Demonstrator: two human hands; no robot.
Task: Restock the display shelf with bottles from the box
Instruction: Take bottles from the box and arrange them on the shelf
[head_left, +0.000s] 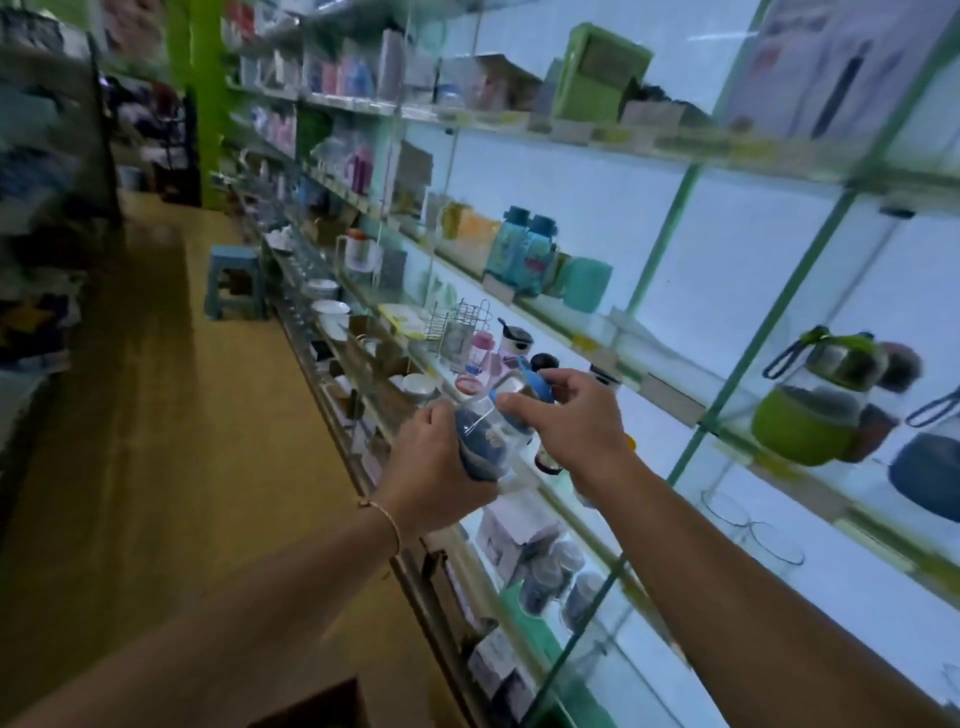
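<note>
I hold a clear glass bottle (491, 434) with a dark blue sleeve and a blue lid in front of the glass display shelf (670, 400). My left hand (434, 473) grips its lower body. My right hand (563, 410) pinches the blue lid and its strap at the top. On the shelf to the right stand a similar bottle with a green sleeve (810, 410) and one with a dark blue sleeve (930, 467). A corner of a brown cardboard box (322, 706) shows at the bottom edge.
Glass shelves with green frames run along the right wall, holding several bottles, cups (587, 283) and boxes. Lower shelves hold bowls (330, 306) and boxed goods. A small blue stool (234, 280) stands in the wooden-floored aisle. Dark racks line the left side.
</note>
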